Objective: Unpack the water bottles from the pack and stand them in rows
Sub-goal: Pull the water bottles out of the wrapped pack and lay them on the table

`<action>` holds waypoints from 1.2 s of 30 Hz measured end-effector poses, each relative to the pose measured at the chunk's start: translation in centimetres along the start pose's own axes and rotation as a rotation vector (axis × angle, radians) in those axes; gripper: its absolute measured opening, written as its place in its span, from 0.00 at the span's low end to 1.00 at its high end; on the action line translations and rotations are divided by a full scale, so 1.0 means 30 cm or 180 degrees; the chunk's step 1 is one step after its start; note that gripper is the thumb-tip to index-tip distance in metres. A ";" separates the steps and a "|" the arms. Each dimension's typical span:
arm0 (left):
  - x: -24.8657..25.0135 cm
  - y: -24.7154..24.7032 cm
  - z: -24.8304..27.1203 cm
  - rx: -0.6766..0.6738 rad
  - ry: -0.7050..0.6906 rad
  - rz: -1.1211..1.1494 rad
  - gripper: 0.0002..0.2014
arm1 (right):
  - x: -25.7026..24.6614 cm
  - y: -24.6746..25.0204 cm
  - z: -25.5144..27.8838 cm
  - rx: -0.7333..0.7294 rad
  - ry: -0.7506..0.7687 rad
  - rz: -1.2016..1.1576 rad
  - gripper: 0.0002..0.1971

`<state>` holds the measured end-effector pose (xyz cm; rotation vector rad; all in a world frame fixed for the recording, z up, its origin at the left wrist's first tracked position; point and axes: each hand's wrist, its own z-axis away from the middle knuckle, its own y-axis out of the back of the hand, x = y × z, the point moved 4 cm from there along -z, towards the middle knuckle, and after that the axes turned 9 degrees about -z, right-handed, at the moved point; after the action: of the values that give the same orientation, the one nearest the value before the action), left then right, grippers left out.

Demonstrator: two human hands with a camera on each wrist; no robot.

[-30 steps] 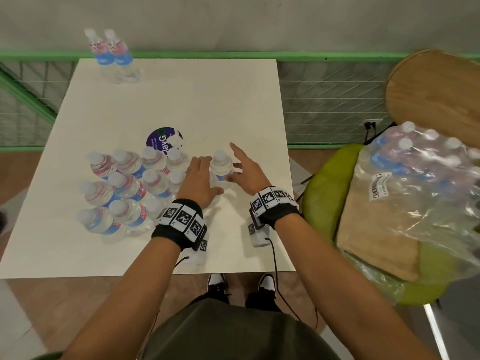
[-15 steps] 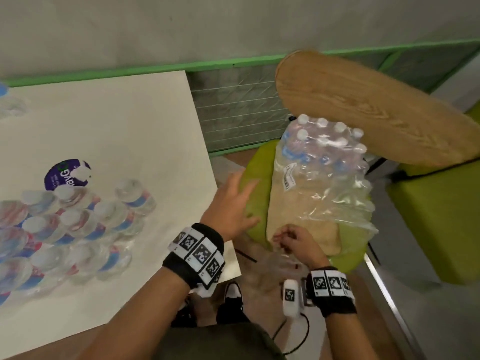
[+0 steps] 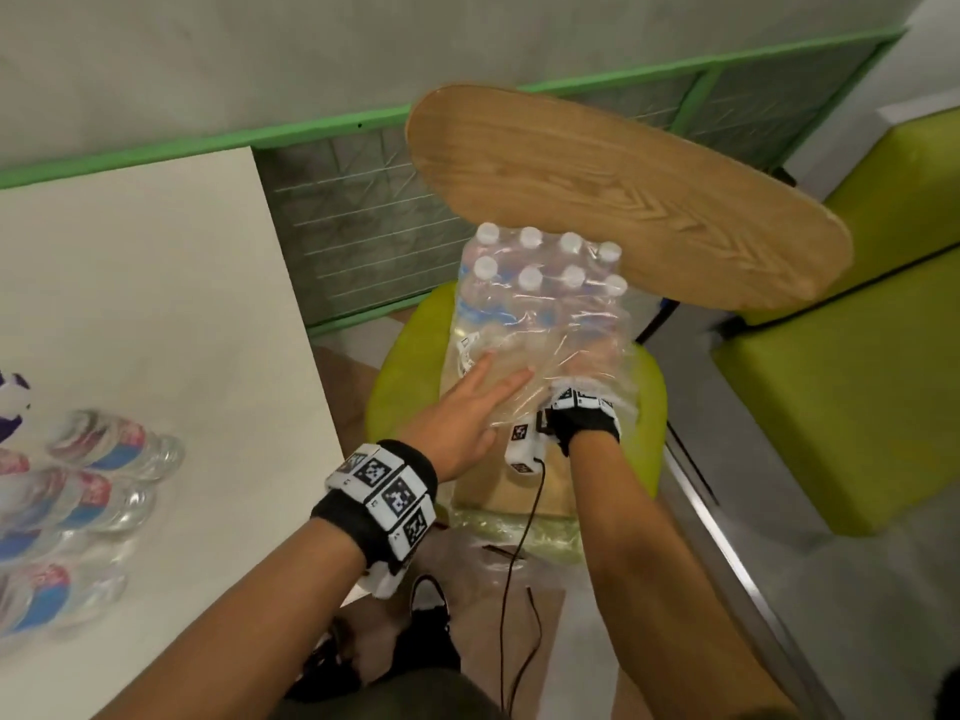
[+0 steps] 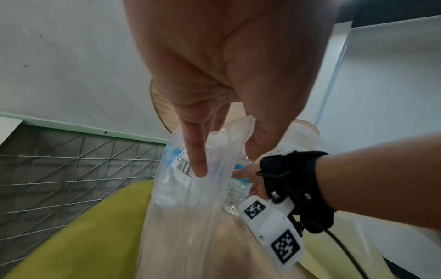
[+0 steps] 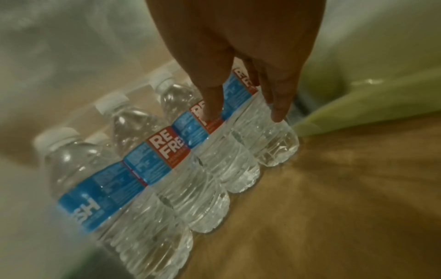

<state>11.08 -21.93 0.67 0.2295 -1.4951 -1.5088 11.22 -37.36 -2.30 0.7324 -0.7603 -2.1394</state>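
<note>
My right grip has moved inside the pack, fingers released on a bottle; left grip flat, released, steadies wrap.

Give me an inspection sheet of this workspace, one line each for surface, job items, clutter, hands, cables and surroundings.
Surface: white table, bare at the far end.
Job's things: unpacked bottles grouped at the table's left edge, blurred; plastic-wrapped pack on a green seat, with capped bottles still inside.
Clutter: purple round object on the table, cut off by the frame edge.
Hands: left hand flat on the wrap, fingers straight; right hand inside the wrap, fingertips on a bottle, not closed round it.
Cables: thin cable hanging from the right wrist unit.
Surroundings: wooden seat back, green-framed mesh panel, green bench.
</note>
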 end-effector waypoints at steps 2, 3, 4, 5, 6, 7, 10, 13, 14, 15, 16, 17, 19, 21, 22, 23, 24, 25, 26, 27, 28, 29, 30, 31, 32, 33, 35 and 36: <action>-0.003 0.009 -0.002 -0.0045 0.0037 0.0093 0.41 | 0.014 -0.002 -0.034 0.0104 0.0083 -0.0091 0.04; -0.002 0.015 -0.003 -0.0055 0.0044 0.0116 0.40 | 0.025 -0.005 -0.047 0.0104 0.0069 -0.0118 0.03; 0.001 0.020 -0.002 -0.0068 0.0052 0.0117 0.39 | 0.034 -0.009 -0.050 0.0047 0.0061 -0.0200 0.06; 0.004 0.025 -0.002 -0.0082 0.0059 0.0113 0.38 | 0.046 -0.025 -0.053 -0.0026 0.0020 -0.0294 0.17; 0.006 0.027 -0.002 -0.0089 0.0058 0.0126 0.37 | 0.048 -0.035 -0.048 -0.0125 -0.0024 -0.0197 0.24; 0.009 0.028 -0.002 -0.0092 0.0058 0.0165 0.36 | 0.056 -0.044 -0.040 -0.0150 -0.0019 -0.0106 0.27; 0.010 0.028 -0.004 -0.0032 0.0034 0.0323 0.34 | 0.089 -0.081 0.007 0.0080 -0.0081 -0.0112 0.32; 0.005 0.021 -0.005 -0.0047 0.0027 0.0425 0.32 | 0.020 -0.109 0.125 0.0599 0.0394 -0.0867 0.42; 0.003 0.019 -0.005 -0.0051 0.0030 0.0459 0.32 | -0.016 -0.125 0.147 0.1054 0.0422 -0.1193 0.40; 0.000 0.016 -0.003 -0.0062 0.0042 0.0497 0.32 | -0.032 -0.139 0.184 0.1442 0.0266 -0.1585 0.29; -0.003 0.012 0.001 -0.0074 0.0057 0.0543 0.32 | -0.031 -0.146 0.196 0.1766 0.0204 -0.2075 0.19; -0.005 0.009 0.005 -0.0085 0.0078 0.0600 0.34 | -0.024 -0.161 0.201 0.1623 0.0312 -0.2707 0.07; -0.009 -0.003 0.015 -0.0195 0.0145 0.0738 0.41 | 0.046 -0.253 0.172 0.0762 0.0490 -0.3549 0.05; -0.006 -0.022 0.029 -0.0393 0.0161 0.0874 0.51 | 0.112 -0.288 0.211 0.0224 0.0951 -0.3812 0.10; -0.003 -0.029 0.037 -0.0452 0.0141 0.0939 0.54 | 0.090 -0.326 0.230 0.0191 0.1179 -0.3778 0.12; -0.002 -0.035 0.044 -0.0456 0.0122 0.1022 0.56 | 0.093 -0.335 0.245 0.0077 0.1382 -0.3803 0.13; -0.003 -0.039 0.051 -0.0424 0.0124 0.1126 0.56 | 0.069 -0.334 0.265 0.0011 0.1520 -0.3792 0.14; -0.004 -0.039 0.056 -0.0359 0.0141 0.1246 0.53 | 0.052 -0.337 0.275 -0.0064 0.1603 -0.3854 0.15; -0.004 -0.037 0.059 -0.0269 0.0157 0.1383 0.50 | 0.052 -0.328 0.280 -0.0143 0.1648 -0.3917 0.16; -0.004 -0.034 0.060 -0.0171 0.0158 0.1527 0.45 | 0.063 -0.317 0.267 -0.0234 0.1652 -0.4044 0.17; -0.004 -0.030 0.060 -0.0082 0.0150 0.1661 0.42 | 0.063 -0.294 0.257 -0.0344 0.1617 -0.4051 0.20; -0.006 -0.026 0.059 -0.0006 0.0142 0.1772 0.39 | 0.062 -0.277 0.246 -0.0529 0.1566 -0.4023 0.22; -0.008 -0.024 0.058 0.0054 0.0138 0.1866 0.37 | 0.062 -0.267 0.229 -0.0663 0.1490 -0.3933 0.22; -0.012 -0.024 0.057 0.0099 0.0149 0.1951 0.36 | 0.079 -0.259 0.188 -0.0712 0.1398 -0.3859 0.21; -0.015 -0.024 0.057 0.0139 0.0169 0.2027 0.35 | 0.096 -0.239 0.171 -0.0585 0.1248 -0.3792 0.18; -0.017 -0.024 0.059 0.0177 0.0192 0.2076 0.35 | 0.128 -0.220 0.123 -0.0278 0.1044 -0.3578 0.17; -0.017 -0.022 0.064 0.0208 0.0224 0.2108 0.34 | 0.172 -0.192 0.058 0.0155 0.0865 -0.2341 0.30; -0.016 -0.022 0.068 0.0207 0.0230 0.2094 0.34 | 0.167 -0.186 0.038 0.0155 0.0729 -0.1767 0.38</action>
<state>9.56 -20.36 0.34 -0.1612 -1.3791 -0.9149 5.10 -37.89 -6.78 1.3101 -0.5263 -2.4621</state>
